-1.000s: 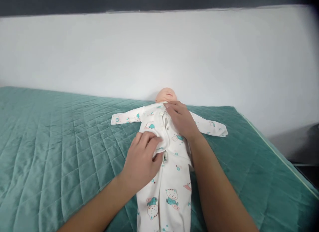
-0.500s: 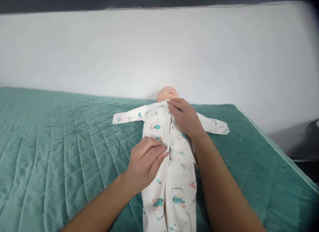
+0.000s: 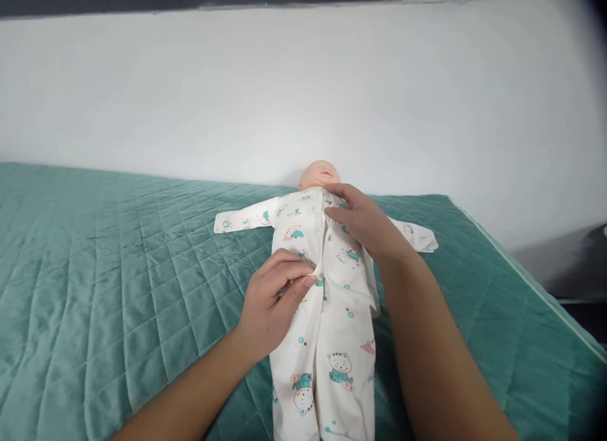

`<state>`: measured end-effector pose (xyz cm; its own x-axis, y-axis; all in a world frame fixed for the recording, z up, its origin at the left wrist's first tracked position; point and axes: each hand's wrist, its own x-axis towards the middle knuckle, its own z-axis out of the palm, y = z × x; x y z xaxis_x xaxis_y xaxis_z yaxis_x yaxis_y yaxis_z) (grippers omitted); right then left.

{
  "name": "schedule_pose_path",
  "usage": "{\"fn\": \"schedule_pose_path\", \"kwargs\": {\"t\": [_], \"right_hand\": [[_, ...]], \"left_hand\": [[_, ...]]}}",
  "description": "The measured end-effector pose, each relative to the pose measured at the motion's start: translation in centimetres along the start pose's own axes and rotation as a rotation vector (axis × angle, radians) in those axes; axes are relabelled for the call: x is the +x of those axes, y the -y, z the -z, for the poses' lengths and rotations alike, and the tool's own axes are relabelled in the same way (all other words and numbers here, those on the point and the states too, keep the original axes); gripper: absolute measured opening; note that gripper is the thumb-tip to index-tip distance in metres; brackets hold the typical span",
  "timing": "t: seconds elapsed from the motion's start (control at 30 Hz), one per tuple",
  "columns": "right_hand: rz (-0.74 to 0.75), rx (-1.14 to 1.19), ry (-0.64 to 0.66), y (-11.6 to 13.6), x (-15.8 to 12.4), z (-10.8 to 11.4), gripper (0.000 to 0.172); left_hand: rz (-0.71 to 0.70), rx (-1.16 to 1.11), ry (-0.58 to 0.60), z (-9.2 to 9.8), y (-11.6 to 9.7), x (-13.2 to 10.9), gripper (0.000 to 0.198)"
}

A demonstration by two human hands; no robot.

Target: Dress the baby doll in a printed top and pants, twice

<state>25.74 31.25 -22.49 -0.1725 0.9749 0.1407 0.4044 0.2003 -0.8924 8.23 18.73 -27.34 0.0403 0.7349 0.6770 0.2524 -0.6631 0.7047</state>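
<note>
A baby doll (image 3: pixel 320 174) lies on its back, its head at the far end and its arms spread. It wears a white baby shirt (image 3: pixel 296 223) with small animal prints, and matching trousers (image 3: pixel 344 340). The shirt's front edges meet loosely down the middle, with small buttons along one edge. My left hand (image 3: pixel 277 296) pinches the shirt's front edge near the lower hem, thumb against fingers. Just below the doll's neck, my right hand (image 3: pixel 363 223) rests on the shirt by the collar, thumb and fingers apart. Its palm hides part of the right-hand front panel.
Beneath the doll is a green quilted bedspread (image 3: pixel 142 270) with a pale piped edge at the right. A white wall (image 3: pixel 237 93) rises behind it. Something dark (image 3: pixel 581 264) stands past the bed's right side.
My right hand has shifted slightly right, and its thumb and fingers have come apart at the collar. My left hand has moved up a little, still pinching the shirt edge.
</note>
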Motion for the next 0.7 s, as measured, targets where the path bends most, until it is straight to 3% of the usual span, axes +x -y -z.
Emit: {"fn": "schedule_pose_path", "kwargs": {"t": [0.2,0.33,0.43,0.53,0.7], "right_hand": [[0.067,-0.169,0.016,0.2,-0.2,-0.8,0.057],[0.022,-0.066,0.037,-0.2,-0.1,-0.6,0.061],[-0.035,0.154,0.038,-0.5,0.0,-0.3,0.046],[-0.036,0.164,-0.081,-0.3,0.2,-0.6,0.021],[0.071,-0.108,-0.129,0.8,0.1,-1.7,0.028]], "left_hand": [[-0.011,-0.058,0.015,0.0,0.1,0.3,0.008],[-0.094,0.008,0.13,0.2,0.4,0.3,0.009],[-0.171,0.12,0.264,0.2,0.6,0.3,0.012],[-0.209,0.212,0.336,0.3,0.6,0.3,0.014],[-0.228,0.282,0.37,0.3,0.6,0.3,0.016]]}}
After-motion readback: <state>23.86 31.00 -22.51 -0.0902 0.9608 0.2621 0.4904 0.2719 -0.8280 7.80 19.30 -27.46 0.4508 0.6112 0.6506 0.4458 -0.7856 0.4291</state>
